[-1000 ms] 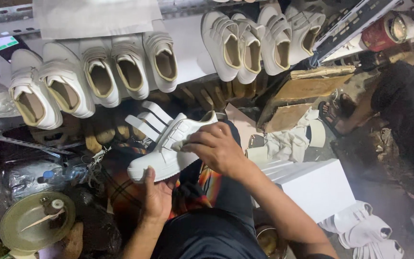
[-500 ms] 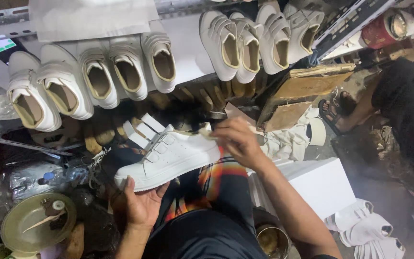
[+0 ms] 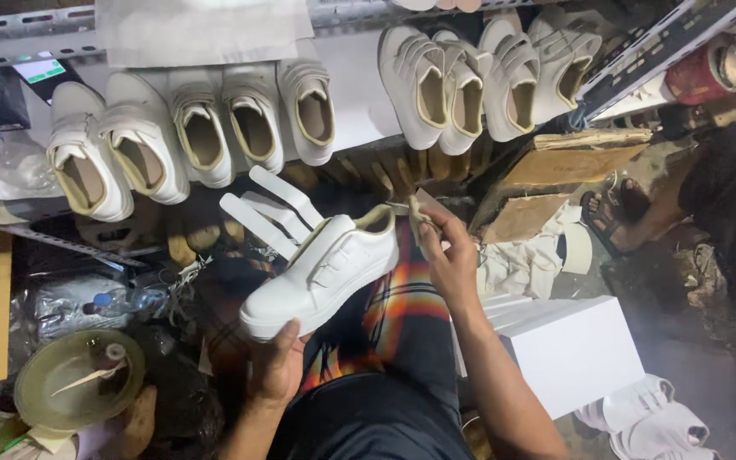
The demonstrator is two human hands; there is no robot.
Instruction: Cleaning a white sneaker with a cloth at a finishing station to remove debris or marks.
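A grey perforated metal shelf [image 3: 10,34] runs along the top, with rows of white strap shoes [image 3: 206,128] lying beneath it. A white rectangular box [image 3: 572,349] stands on the dim, cluttered floor [image 3: 700,358], near rough wooden boards [image 3: 572,162]. A shallow green dish [image 3: 61,396] sits lower left.

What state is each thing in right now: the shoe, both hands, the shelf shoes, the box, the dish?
White shoe: held up off the lap, straps open and sticking out.
Left hand: gripping the shoe's toe from below.
Right hand: at the shoe's heel, pinching a small pale piece.
Shelf shoes: lined up in a row, openings showing.
White box: closed.
Green dish: open, a stick resting inside.
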